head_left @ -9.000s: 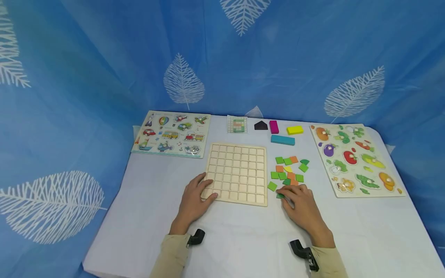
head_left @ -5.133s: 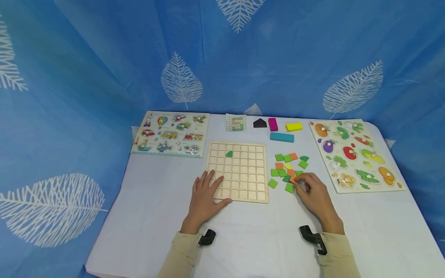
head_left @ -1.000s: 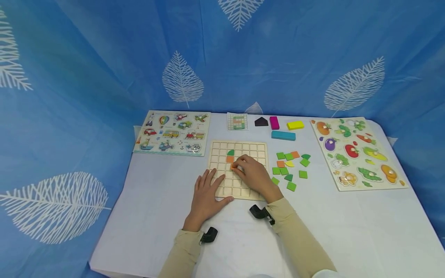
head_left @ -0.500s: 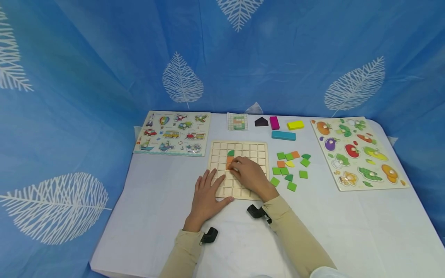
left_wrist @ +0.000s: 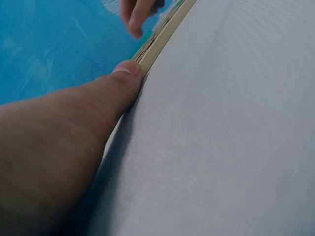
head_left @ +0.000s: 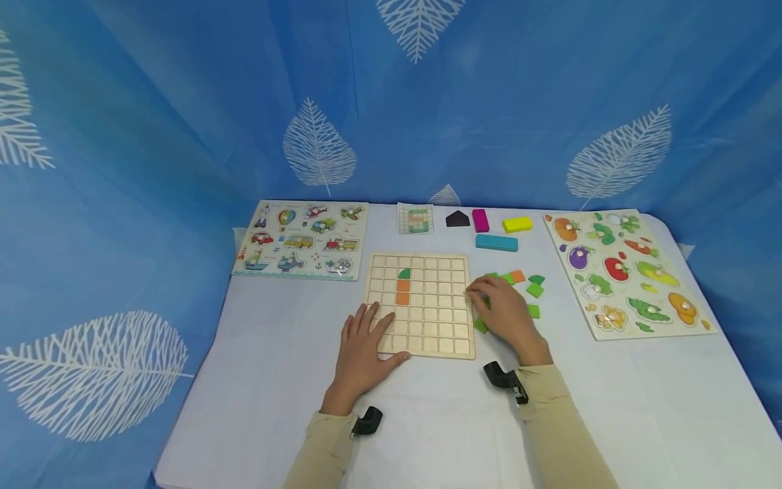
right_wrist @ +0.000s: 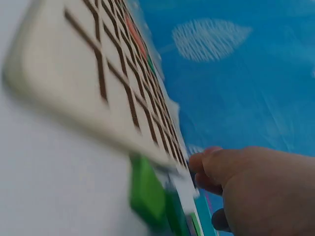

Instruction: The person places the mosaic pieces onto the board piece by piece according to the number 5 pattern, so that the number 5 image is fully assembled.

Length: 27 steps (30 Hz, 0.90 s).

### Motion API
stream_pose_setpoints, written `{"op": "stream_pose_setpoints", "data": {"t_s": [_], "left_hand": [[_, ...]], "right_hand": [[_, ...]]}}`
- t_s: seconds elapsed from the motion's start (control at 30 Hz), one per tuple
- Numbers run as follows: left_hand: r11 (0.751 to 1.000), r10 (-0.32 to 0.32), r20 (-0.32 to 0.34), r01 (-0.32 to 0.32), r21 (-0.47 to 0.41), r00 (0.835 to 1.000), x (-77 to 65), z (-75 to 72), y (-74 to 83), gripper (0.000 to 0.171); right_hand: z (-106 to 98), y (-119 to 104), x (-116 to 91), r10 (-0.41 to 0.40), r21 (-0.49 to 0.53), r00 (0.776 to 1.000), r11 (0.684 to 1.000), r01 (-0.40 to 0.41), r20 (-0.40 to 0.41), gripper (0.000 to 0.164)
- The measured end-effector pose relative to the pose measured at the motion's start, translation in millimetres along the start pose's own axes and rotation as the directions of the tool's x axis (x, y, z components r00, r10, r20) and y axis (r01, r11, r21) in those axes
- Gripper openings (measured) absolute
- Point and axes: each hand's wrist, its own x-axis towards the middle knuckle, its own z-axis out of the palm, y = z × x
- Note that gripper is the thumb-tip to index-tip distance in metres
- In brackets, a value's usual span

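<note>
My left hand (head_left: 362, 360) rests with spread fingers on the lower left corner of the wooden grid board (head_left: 434, 305). In the left wrist view its thumb (left_wrist: 115, 86) lies against the board's edge (left_wrist: 165, 42). A dark green quarter-circle tile (head_left: 404, 274) sits in the grid, with two orange square tiles (head_left: 402, 292) in the cells below it. My right hand (head_left: 504, 312) hovers by the board's right edge, fingers loosely bent, holding nothing visible. It hides part of the loose tiles; a green tile (right_wrist: 146, 191) shows below it in the right wrist view.
Loose green tiles (head_left: 535, 290) and an orange tile (head_left: 518, 276) lie right of the board. Behind are a pattern card (head_left: 415, 219) and several coloured blocks, including a blue one (head_left: 497, 242). A vehicle puzzle (head_left: 299, 241) stands left, a vegetable puzzle (head_left: 629, 272) right.
Since the earliest frame, the quarter-circle and two orange tiles have come onto the board from the right-hand pile. My right hand has let go of the second orange tile and moved right.
</note>
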Motion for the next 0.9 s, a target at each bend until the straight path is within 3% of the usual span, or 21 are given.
{"op": "stream_pose_setpoints", "data": {"t_s": [0.17,0.33,0.5,0.7,0.9], "left_hand": [[1.0,-0.018,0.036,0.018,0.012,0.999,0.2,-0.8,-1.1,0.084],[1.0,-0.021,0.039,0.02,0.011,0.999,1.4,0.4,-2.1,0.084],[1.0,-0.02,0.034,0.019,0.02,0.999,2.5,2.9,-1.8,0.085],[1.0,-0.02,0.024,0.02,0.001,1.0,1.9,-1.5,-1.4,0.084],[1.0,-0.014,0.025,0.014,-0.013,1.0,1.1,-0.5,-0.1,0.083]], "right_hand": [[-7.9,18.9,-5.0,0.058,-0.054,0.998,0.997,-0.057,0.025,0.023],[-5.4,18.0,1.7,0.037,-0.032,0.998,0.999,-0.036,0.042,0.025],[-10.7,19.2,4.3,0.087,-0.019,0.996,0.996,-0.087,0.019,0.027],[-14.5,23.9,8.0,0.139,-0.052,0.988,0.989,-0.136,0.065,0.027],[-17.5,29.7,12.9,0.141,-0.036,0.986,0.99,-0.138,0.085,0.026]]}}
